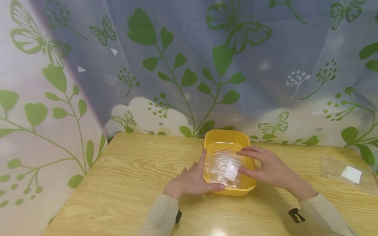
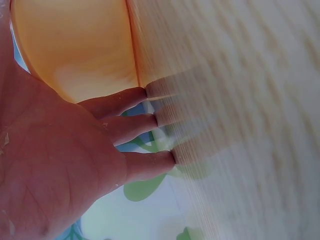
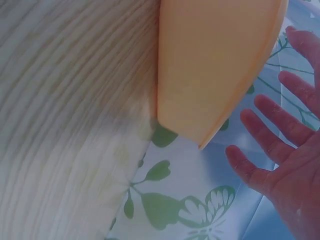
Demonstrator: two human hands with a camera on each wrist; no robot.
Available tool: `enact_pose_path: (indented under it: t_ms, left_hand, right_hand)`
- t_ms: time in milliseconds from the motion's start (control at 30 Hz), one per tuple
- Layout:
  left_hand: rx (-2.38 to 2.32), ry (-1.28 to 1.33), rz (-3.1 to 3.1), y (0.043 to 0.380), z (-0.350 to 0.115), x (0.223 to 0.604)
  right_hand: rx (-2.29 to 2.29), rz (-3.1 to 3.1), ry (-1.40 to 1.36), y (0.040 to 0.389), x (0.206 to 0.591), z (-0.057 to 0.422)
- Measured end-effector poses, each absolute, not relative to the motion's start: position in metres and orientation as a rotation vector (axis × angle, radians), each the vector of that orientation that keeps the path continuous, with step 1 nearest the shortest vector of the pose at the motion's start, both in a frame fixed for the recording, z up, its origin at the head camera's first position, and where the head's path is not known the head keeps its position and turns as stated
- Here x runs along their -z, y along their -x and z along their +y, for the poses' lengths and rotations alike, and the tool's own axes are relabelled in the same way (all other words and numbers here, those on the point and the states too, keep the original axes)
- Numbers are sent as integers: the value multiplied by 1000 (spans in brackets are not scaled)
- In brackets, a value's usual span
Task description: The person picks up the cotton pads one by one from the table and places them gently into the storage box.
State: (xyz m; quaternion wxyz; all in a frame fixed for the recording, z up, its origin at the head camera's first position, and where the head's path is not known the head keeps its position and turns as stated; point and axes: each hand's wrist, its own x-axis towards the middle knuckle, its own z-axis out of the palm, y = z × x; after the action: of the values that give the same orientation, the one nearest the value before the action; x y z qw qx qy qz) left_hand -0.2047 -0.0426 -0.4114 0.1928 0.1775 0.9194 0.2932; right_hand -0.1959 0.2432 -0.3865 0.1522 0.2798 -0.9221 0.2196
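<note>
A yellow plastic basin (image 1: 249, 139) stands on the table, holding clear zip bags (image 1: 220, 165) with a white piece (image 1: 231, 172) among them. My left hand (image 1: 193, 180) is at its front left corner, thumb lying over the front rim and index finger along the left side. In the left wrist view, three fingers (image 2: 142, 167) stretch straight with tips on the tabletop beside the basin wall. Over the basin's right side hovers my right hand (image 1: 267, 165), fingers spread and relaxed, holding nothing. Whether its fingertips touch the bags cannot be told.
To the right on the wooden table (image 1: 141, 164) lies another clear bag (image 1: 333, 167) with a folded white piece (image 1: 351, 174). Behind the table hangs a blue curtain (image 1: 189, 49) printed with leaves and butterflies. The basin stands close to the table's back edge.
</note>
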Motion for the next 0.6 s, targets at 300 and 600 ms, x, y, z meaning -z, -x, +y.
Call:
enact_pose_path:
  t_ms: [300, 600]
  left_hand:
    - [-829, -515, 2577, 205, -43, 412]
    - [-818, -527, 2583, 205, -44, 413]
  right_hand:
    - [-620, -2556, -778, 186, 387, 268]
    - [-564, -2516, -713, 177, 387, 292]
